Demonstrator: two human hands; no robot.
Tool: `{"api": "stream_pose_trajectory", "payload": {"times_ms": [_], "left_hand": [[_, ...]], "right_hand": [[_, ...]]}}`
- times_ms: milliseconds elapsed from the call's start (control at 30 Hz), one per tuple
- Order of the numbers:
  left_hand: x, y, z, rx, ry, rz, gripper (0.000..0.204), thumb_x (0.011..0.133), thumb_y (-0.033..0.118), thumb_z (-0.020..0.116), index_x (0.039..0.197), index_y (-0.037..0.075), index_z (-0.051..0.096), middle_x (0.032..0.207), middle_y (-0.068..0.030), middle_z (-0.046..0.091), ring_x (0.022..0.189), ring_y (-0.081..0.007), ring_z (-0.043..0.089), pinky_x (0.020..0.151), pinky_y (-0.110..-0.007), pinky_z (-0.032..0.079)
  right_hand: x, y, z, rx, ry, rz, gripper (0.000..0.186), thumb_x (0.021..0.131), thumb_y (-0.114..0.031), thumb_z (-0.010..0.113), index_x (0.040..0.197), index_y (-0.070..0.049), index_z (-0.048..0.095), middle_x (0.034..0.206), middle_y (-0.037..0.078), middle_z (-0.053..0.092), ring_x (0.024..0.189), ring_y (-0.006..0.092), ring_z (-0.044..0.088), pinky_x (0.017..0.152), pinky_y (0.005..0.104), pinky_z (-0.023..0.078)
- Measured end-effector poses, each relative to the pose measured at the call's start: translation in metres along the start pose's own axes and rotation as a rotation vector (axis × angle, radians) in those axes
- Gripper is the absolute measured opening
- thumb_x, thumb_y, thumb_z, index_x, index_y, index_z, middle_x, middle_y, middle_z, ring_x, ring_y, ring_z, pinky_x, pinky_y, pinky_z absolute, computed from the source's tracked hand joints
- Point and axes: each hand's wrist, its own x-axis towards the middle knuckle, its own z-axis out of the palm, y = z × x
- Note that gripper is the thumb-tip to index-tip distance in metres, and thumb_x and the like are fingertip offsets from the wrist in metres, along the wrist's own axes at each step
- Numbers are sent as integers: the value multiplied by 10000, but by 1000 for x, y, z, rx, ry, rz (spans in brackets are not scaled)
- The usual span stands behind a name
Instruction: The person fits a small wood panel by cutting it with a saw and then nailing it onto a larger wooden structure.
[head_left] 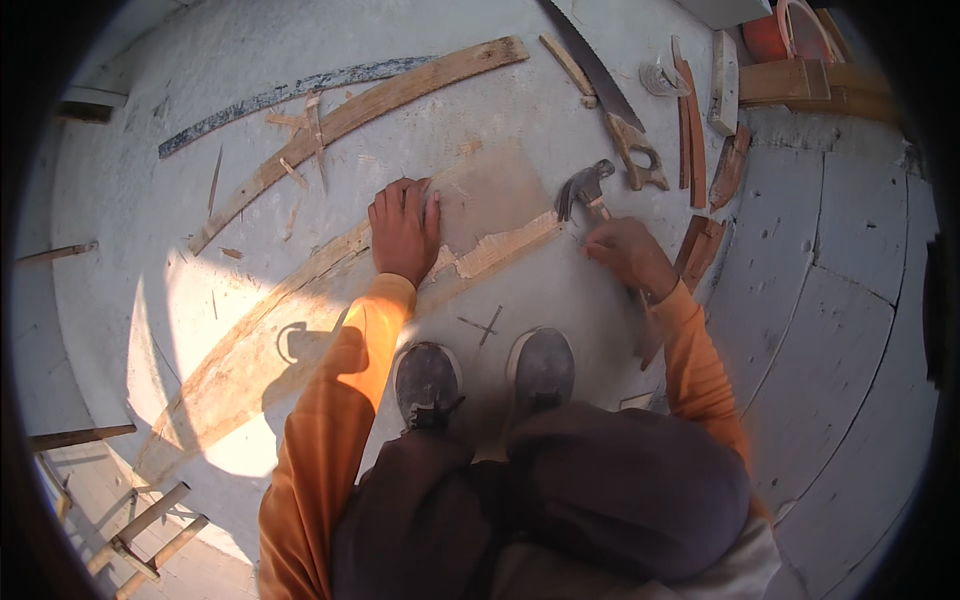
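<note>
My left hand (405,230) lies palm down on a long wooden board (265,345), its fingers bent over the far edge. The board runs from lower left toward the middle of the floor. A dusty brown face (495,195) shows at its right end, with a pale, splintered strip (510,247) along the near side. In my right hand (632,257) is a claw hammer, held by the handle. The dark hammer head (583,190) is just off the board's right end. The lower part of the handle is hidden by my hand and blurred.
A handsaw (605,95) lies beyond the hammer, beside a thin wooden stick (568,70). A curved plank (385,100) and a flaking painted strip (270,100) lie at the far left. Reddish wood offcuts (700,245) line the right. My shoes (428,385) stand near the board.
</note>
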Motion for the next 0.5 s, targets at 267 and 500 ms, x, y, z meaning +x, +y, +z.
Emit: {"api": "stream_pose_trajectory", "payload": {"times_ms": [267, 500], "left_hand": [[4, -3, -4, -53, -53, -21, 295, 1002, 225, 671, 1254, 70, 668, 1223, -110, 605, 1131, -335, 557, 987, -445, 424], [-20, 73, -25, -426, -244, 464, 295, 906, 63, 756, 1199, 74, 718, 1203, -100, 702, 1132, -324, 642, 981, -412, 481]], "right_hand": [[-51, -18, 60, -13, 232, 18, 103, 899, -66, 761, 945, 20, 793, 915, 187, 771, 862, 334, 744, 807, 407, 562], [-73, -35, 74, 404, 206, 110, 144, 980, -86, 712, 1075, 17, 744, 873, 107, 746, 712, 141, 653, 642, 325, 535]]}}
